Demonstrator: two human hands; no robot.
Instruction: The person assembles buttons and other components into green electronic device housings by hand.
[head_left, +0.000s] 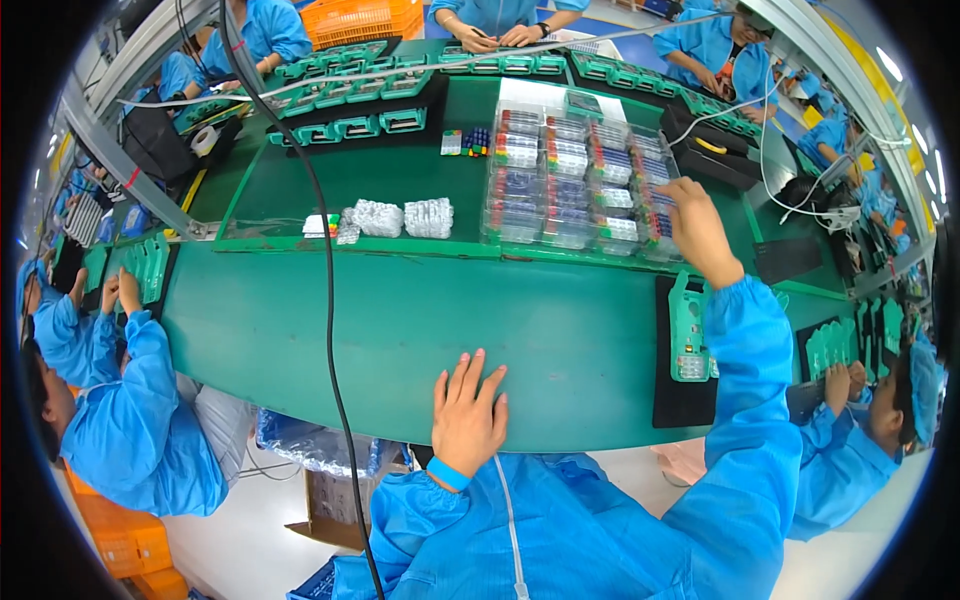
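Observation:
My left hand (470, 415) lies flat near the front edge of the green table (420, 330), fingers spread, holding nothing. Reaching forward, my right hand (700, 230) has bent fingers at the right column of clear plastic trays (517, 222). Those trays hold rows of small dark blue parts, some with white labels and coloured ends. Its fingertips are closed together, and whatever lies between them is too small to make out. Below my right forearm a green plastic casing (688, 310) rests on a black mat (672, 400); my sleeve partly hides both.
Clear plastic bundles (428, 218) and a coloured card lie left of the trays. A black cable (328, 270) hangs across the view. Black bins (715, 160) stand beyond my right hand. Co-workers (140, 420) in blue sit at both sides and across, among rows of green casings (355, 90).

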